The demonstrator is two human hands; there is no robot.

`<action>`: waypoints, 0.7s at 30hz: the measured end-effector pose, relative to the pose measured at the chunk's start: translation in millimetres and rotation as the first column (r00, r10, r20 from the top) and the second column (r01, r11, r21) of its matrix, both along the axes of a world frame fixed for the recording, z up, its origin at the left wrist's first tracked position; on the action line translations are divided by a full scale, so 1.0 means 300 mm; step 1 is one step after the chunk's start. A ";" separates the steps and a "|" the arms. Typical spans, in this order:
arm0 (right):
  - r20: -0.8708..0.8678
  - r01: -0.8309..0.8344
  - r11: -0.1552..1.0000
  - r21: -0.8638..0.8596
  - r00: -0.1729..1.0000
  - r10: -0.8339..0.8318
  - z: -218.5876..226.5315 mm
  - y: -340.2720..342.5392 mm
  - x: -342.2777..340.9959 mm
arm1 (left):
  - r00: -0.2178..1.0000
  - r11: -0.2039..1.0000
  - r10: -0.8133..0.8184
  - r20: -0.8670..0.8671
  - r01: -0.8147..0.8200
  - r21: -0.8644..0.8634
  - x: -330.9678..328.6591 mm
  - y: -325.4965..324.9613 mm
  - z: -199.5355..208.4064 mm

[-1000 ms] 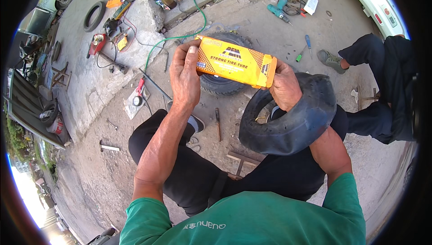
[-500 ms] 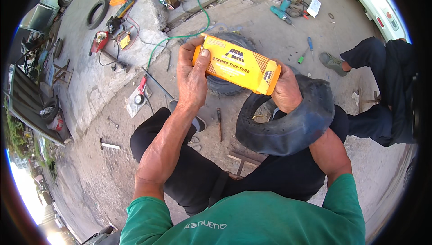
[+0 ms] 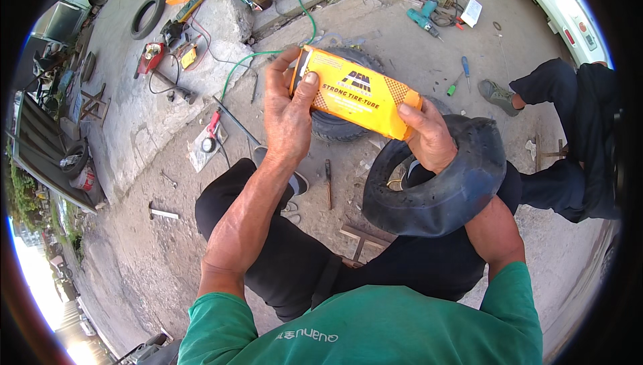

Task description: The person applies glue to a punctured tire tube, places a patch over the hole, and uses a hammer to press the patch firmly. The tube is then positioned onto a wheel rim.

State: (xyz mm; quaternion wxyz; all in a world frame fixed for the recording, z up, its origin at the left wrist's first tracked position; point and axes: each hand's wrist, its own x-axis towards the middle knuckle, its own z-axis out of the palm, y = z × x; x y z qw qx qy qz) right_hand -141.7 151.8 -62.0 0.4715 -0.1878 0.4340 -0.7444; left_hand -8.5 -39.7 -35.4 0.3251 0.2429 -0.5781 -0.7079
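Observation:
Between my two hands is a yellow cardboard tire-tube box (image 3: 362, 94), held tilted with its right end lower. My left hand (image 3: 289, 107) grips its left end, thumb on the front, and a dark strip shows at that end. My right hand (image 3: 432, 138) is closed on the right end, thumb pressed on the face. A black rubber inner tube (image 3: 435, 207) hangs around my right forearm above my right thigh. Behind the box, partly hidden by it, a black tire (image 3: 335, 128) lies on the ground.
A hammer (image 3: 163, 211), a pressure gauge (image 3: 209, 144) and a pry bar (image 3: 236, 121) lie to the left. Screwdrivers (image 3: 465, 67) and a teal drill (image 3: 422, 19) lie ahead right. A green hose (image 3: 309, 17) crosses the ground. Another person's legs (image 3: 559, 140) are at right.
My right thumb has come round onto the front of the box. The inner tube on my right forearm has shifted slightly right. A dark strip now shows at the box's left end.

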 end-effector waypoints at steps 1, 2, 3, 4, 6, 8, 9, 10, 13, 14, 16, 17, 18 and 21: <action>-0.030 -0.028 0.999 0.043 0.999 0.029 -0.007 0.001 0.000 | 1.000 1.000 -0.016 0.001 0.016 -0.025 0.000 0.000 -0.013; -0.025 -0.029 0.998 0.055 0.999 0.030 -0.011 0.000 0.001 | 0.999 0.998 -0.033 0.003 0.033 -0.050 -0.002 -0.002 -0.031; -0.020 -0.029 0.997 0.068 0.999 0.030 -0.015 -0.003 0.000 | 0.999 0.996 -0.050 0.005 0.050 -0.073 -0.005 -0.004 -0.044; -0.012 -0.033 0.996 0.077 0.999 0.034 -0.015 -0.004 0.003 | 0.999 0.998 -0.050 -0.004 0.050 -0.026 -0.005 -0.003 -0.037; 0.011 0.009 0.999 0.042 1.000 -0.009 0.002 0.001 -0.009 | 0.998 0.996 -0.053 -0.022 0.054 0.071 -0.015 -0.005 -0.023; 0.019 0.059 0.998 0.026 0.998 -0.059 0.009 0.001 -0.024 | 0.994 0.981 -0.109 -0.020 0.111 0.162 -0.013 -0.050 -0.041; 0.011 0.094 0.994 0.047 0.995 -0.095 0.012 0.004 -0.027 | 0.990 0.967 -0.142 -0.022 0.143 0.209 -0.020 -0.078 -0.064; 0.006 0.118 0.991 0.062 0.993 -0.119 0.023 -0.005 -0.025 | 0.992 0.973 -0.124 0.025 0.116 0.200 -0.018 -0.111 -0.101; 0.003 0.169 0.978 0.118 0.985 -0.171 0.034 0.001 -0.035 | 0.922 0.979 -0.200 0.331 0.174 0.107 -0.026 -0.194 -0.307; 0.007 0.169 0.977 0.132 0.985 -0.172 0.032 0.006 -0.043 | 0.875 0.972 -0.235 0.423 0.210 0.104 -0.016 -0.208 -0.379; 0.010 0.164 0.974 0.155 0.986 -0.168 0.026 0.012 -0.053 | 0.749 0.954 -0.290 0.596 0.279 0.113 0.012 -0.231 -0.539; 0.005 0.163 0.973 0.165 0.986 -0.166 0.028 0.017 -0.056 | 0.684 0.952 -0.301 0.665 0.262 0.160 0.025 -0.243 -0.621; -0.003 0.161 0.971 0.176 0.987 -0.163 0.029 0.020 -0.061 | 0.613 0.949 -0.312 0.726 0.240 0.205 0.039 -0.256 -0.710; 0.025 0.198 0.957 0.213 0.978 -0.208 0.039 0.021 -0.062 | 0.689 0.895 -0.289 0.664 -0.052 0.444 0.117 -0.271 -1.022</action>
